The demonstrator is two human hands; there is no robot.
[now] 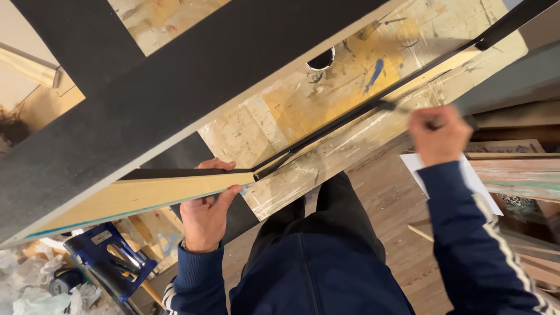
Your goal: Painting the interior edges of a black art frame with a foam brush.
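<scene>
Head view: the left hand grips a long wooden strip, pale on its face and black along its upper edge; the thumb lies over the top edge and the fingers curl under the lower edge, so the hand is closed on the strip near its right end; the strip runs from there to the lower left, slightly tilted, above the bench edge. The right hand is closed in a fist around a thin dark tool whose tip points left; what kind of tool it is cannot be told, as it is blurred. The tool's tip meets a narrow black strip that lies diagonally across the bench, from beside the left hand up to the upper right; its lower end sits just beside the end of the wooden strip. The bench top is pale board, stained with yellow and blue paint and scratched; a round hole shows in it near the top. A broad black board crosses the picture diagonally, above the left hand. At lower left, a blue toolbox holds tools; crumpled paper lies beside it. Both sleeves are dark blue with pale stripes.
</scene>
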